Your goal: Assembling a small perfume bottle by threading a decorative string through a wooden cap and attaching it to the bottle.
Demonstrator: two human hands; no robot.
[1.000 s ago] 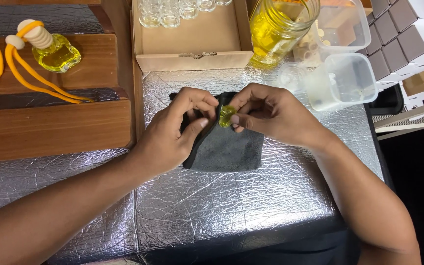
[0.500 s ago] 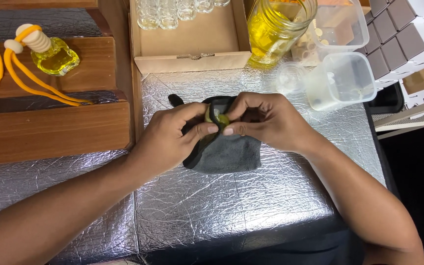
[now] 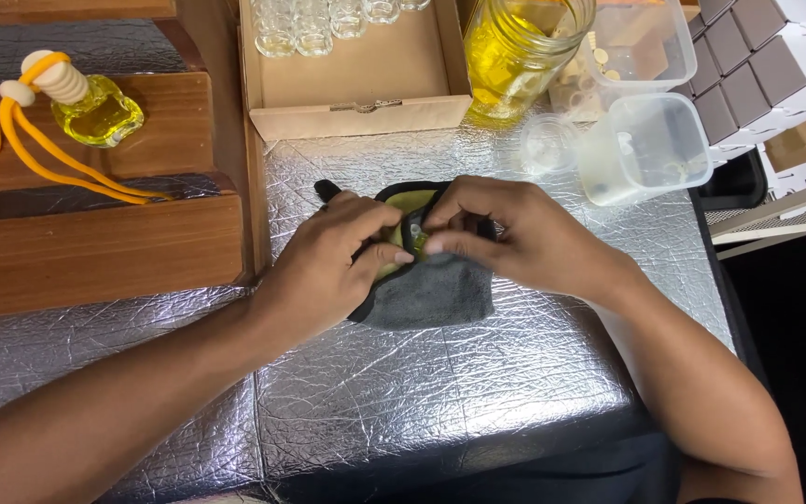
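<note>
My left hand (image 3: 333, 261) and my right hand (image 3: 506, 238) meet over a dark grey cloth (image 3: 440, 294) with a yellow-green inner side, lying on the foil-covered table (image 3: 478, 392). Between the fingertips of both hands sits a small glass bottle of yellow liquid (image 3: 415, 235), mostly wrapped by the cloth and hidden by my fingers. Both hands pinch the cloth around it.
A cardboard box (image 3: 356, 84) with small empty glass bottles stands behind the cloth. A large jar of yellow liquid (image 3: 515, 51), clear plastic containers (image 3: 646, 145) and brown-and-white boxes (image 3: 757, 56) are at the back right. A filled bottle with orange cord (image 3: 95, 107) rests on wooden steps (image 3: 95, 243).
The hands have closed together over the bottle and folded the cloth up around it; the green-yellow bottle, plainly visible a second ago, is now mostly covered.
</note>
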